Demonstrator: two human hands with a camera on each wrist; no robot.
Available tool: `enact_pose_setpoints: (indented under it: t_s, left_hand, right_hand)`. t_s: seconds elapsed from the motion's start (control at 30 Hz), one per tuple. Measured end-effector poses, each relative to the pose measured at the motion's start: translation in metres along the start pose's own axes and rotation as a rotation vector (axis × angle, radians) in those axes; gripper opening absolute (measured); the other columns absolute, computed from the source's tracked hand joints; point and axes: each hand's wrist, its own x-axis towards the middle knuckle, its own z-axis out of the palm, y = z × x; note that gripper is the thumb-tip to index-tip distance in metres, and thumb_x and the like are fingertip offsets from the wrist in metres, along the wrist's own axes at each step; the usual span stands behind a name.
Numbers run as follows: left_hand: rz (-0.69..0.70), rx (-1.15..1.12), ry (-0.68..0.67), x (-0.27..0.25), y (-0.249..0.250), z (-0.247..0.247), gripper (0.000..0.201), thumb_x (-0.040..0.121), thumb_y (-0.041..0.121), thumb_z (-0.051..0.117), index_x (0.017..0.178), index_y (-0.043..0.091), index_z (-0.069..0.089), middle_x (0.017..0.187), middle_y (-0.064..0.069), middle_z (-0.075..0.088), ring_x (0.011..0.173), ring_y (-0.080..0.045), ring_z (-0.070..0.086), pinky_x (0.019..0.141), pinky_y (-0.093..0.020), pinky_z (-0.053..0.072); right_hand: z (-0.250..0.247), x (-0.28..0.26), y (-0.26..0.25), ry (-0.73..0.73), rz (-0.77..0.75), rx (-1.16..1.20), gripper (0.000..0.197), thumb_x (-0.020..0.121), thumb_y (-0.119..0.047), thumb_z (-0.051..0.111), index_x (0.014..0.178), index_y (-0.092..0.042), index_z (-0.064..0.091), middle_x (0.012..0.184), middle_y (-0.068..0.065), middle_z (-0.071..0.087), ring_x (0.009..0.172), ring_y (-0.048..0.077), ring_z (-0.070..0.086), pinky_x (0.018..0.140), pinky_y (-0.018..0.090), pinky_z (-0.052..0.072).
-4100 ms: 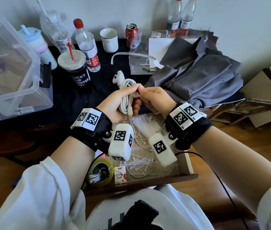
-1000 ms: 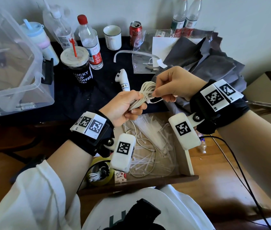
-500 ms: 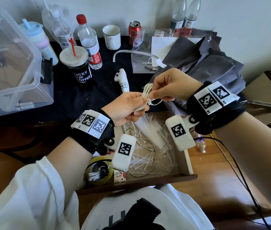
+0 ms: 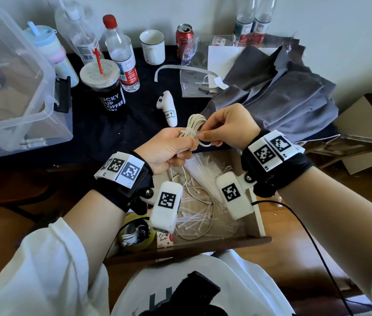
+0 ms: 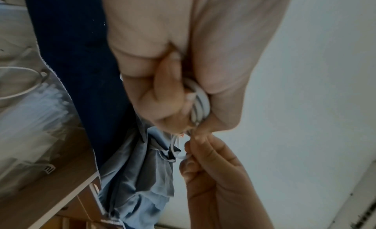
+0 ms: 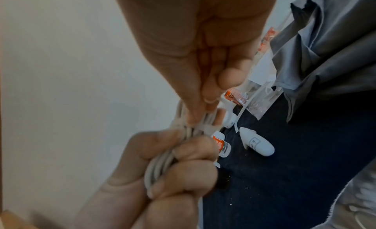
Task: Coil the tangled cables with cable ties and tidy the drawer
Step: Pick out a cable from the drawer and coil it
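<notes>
**Above the open drawer: tie going round the coil**

Head view: left hand grips the coiled white cable at its waist, above the drawer. Right hand pinches the cable tie just beside the coil. Loose ties and another cable lie in the drawer.

Left wrist view: left fingers curled tight over the loops; right fingers narrow, pinching the thin tie below them.

Right wrist view: tie band crosses the bundle; image blurred.

Judgement: coil light, soft, springy; loops likely splay if released. Hold at the waist, next to the band. Tie thin, slippery; pinch near its head.
</notes>
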Motion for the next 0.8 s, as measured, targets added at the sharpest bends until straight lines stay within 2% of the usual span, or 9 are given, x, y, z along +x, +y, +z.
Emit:
enact_pose_setpoints:
  t_s: [0.13, 0.27, 0.37, 0.43, 0.5, 0.57, 0.67, 0.73, 0.8]
  left_hand:
    - [-0.003, -0.014, 0.001, 0.004, 0.003, -0.002, 0.024, 0.091, -0.006, 0.042, 0.076, 0.011, 0.046, 0.055, 0.004, 0.042, 0.036, -0.001, 0.031, 0.031, -0.011, 0.018]
    - [-0.056, 0.038, -0.012, 0.005, 0.001, -0.010, 0.022, 0.089, -0.008, 0.046, 0.078, 0.010, 0.051, 0.054, 0.005, 0.043, 0.036, -0.001, 0.030, 0.033, -0.012, 0.015]
    - [-0.098, 0.125, -0.033, 0.004, -0.003, -0.011, 0.025, 0.084, -0.013, 0.054, 0.078, 0.011, 0.049, 0.054, 0.004, 0.039, 0.037, -0.001, 0.030, 0.034, -0.013, 0.015]
    - [-0.114, 0.133, -0.065, 0.004, -0.004, -0.011, 0.026, 0.083, -0.013, 0.057, 0.089, 0.010, 0.047, 0.049, 0.008, 0.039, 0.036, -0.002, 0.031, 0.032, -0.012, 0.018]
    - [-0.124, 0.121, -0.077, 0.005, -0.005, -0.011, 0.033, 0.083, -0.012, 0.059, 0.100, 0.012, 0.044, 0.049, 0.009, 0.040, 0.036, -0.002, 0.031, 0.031, -0.012, 0.018]
    - [-0.125, 0.109, -0.068, 0.005, -0.005, -0.015, 0.033, 0.082, -0.010, 0.061, 0.099, 0.013, 0.044, 0.049, 0.010, 0.043, 0.036, -0.002, 0.031, 0.031, -0.011, 0.017]
    - [-0.122, 0.122, -0.088, 0.004, -0.006, -0.020, 0.039, 0.084, -0.009, 0.059, 0.100, 0.024, 0.046, 0.053, 0.008, 0.043, 0.036, -0.002, 0.030, 0.033, -0.011, 0.017]
    - [-0.125, 0.217, -0.120, 0.004, -0.006, -0.019, 0.031, 0.086, -0.008, 0.056, 0.092, 0.021, 0.048, 0.055, 0.006, 0.039, 0.036, -0.002, 0.029, 0.034, -0.012, 0.017]
    - [-0.155, 0.362, -0.165, 0.004, -0.005, -0.015, 0.022, 0.088, -0.004, 0.056, 0.081, 0.016, 0.049, 0.049, 0.008, 0.041, 0.036, -0.001, 0.031, 0.034, -0.013, 0.021]
  right_hand:
    - [0.007, 0.002, 0.004, 0.056, -0.037, 0.007, 0.012, 0.071, -0.013, 0.079, 0.069, -0.010, 0.067, 0.064, 0.006, 0.065, 0.050, 0.010, 0.055, 0.052, 0.018, 0.050]
    - [0.008, 0.005, 0.006, 0.093, -0.187, -0.091, 0.021, 0.065, -0.019, 0.083, 0.076, -0.020, 0.065, 0.070, -0.008, 0.052, 0.055, 0.000, 0.044, 0.056, 0.011, 0.038]
    - [0.012, 0.010, 0.002, -0.039, -0.298, -0.288, 0.026, 0.069, -0.029, 0.079, 0.093, -0.032, 0.069, 0.080, -0.013, 0.038, 0.068, -0.002, 0.038, 0.066, 0.007, 0.031]
    - [0.016, 0.012, 0.000, -0.063, -0.364, -0.326, 0.020, 0.069, -0.028, 0.078, 0.088, -0.029, 0.072, 0.079, -0.016, 0.038, 0.077, 0.001, 0.038, 0.071, 0.008, 0.029]
    - [0.017, 0.015, 0.000, -0.047, -0.402, -0.325, 0.014, 0.069, -0.023, 0.079, 0.082, -0.025, 0.073, 0.081, -0.014, 0.047, 0.085, 0.010, 0.044, 0.077, 0.012, 0.030]
    - [0.021, 0.018, 0.000, -0.095, -0.390, -0.343, 0.009, 0.072, -0.021, 0.077, 0.080, -0.022, 0.072, 0.085, -0.009, 0.055, 0.092, 0.016, 0.046, 0.086, 0.023, 0.036]
    - [0.029, 0.021, 0.003, -0.164, -0.347, -0.443, 0.009, 0.079, -0.022, 0.070, 0.077, -0.024, 0.061, 0.077, -0.020, 0.048, 0.093, 0.013, 0.039, 0.094, 0.044, 0.036]
    - [0.035, 0.020, -0.001, -0.125, -0.354, -0.338, 0.016, 0.083, -0.018, 0.066, 0.074, -0.025, 0.054, 0.072, -0.019, 0.046, 0.087, 0.010, 0.038, 0.091, 0.039, 0.039]
    - [0.041, 0.018, -0.010, -0.090, -0.381, -0.166, 0.020, 0.083, -0.016, 0.062, 0.071, -0.026, 0.051, 0.068, -0.017, 0.047, 0.075, 0.003, 0.042, 0.078, 0.026, 0.041]
